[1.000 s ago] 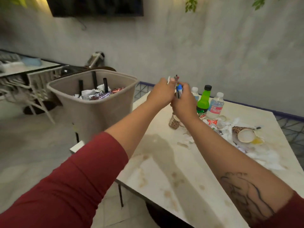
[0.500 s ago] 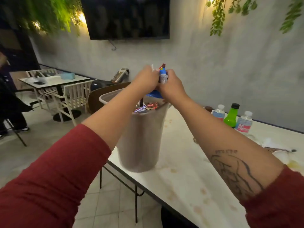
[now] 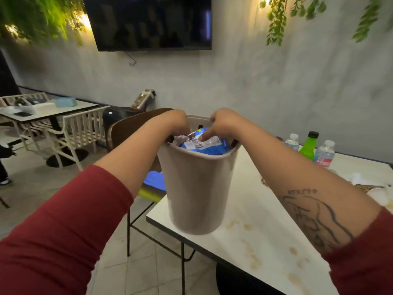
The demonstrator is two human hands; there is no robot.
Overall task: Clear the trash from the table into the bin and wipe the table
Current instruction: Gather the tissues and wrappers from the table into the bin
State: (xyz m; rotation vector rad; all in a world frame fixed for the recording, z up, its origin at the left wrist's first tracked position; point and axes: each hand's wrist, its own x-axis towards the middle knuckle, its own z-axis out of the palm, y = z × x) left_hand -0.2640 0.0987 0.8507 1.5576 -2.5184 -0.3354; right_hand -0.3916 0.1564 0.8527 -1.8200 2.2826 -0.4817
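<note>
A beige bin [image 3: 196,188] stands on the left corner of the stained white table [image 3: 265,241]. It is full of wrappers, with a blue and white wrapper [image 3: 202,144] on top. Both my hands reach into its mouth. My left hand [image 3: 175,122] is curled over the far left rim, its fingers down on crumpled silver wrappers [image 3: 180,137]. My right hand [image 3: 223,123] is over the far right side, fingertips pinching the blue and white wrapper. Torn paper scraps and a tipped paper cup [image 3: 380,193] lie at the table's right edge.
Two water bottles [image 3: 325,154] and a green bottle [image 3: 308,145] stand at the table's back right. A brown chair [image 3: 131,128] with a blue and yellow cloth [image 3: 154,184] on its seat is behind the bin. Another table with white chairs [image 3: 80,128] is at the left.
My hands carried the wrappers from above the table over to the bin and have lowered them into its mouth. The view swung left and closer to the bin.
</note>
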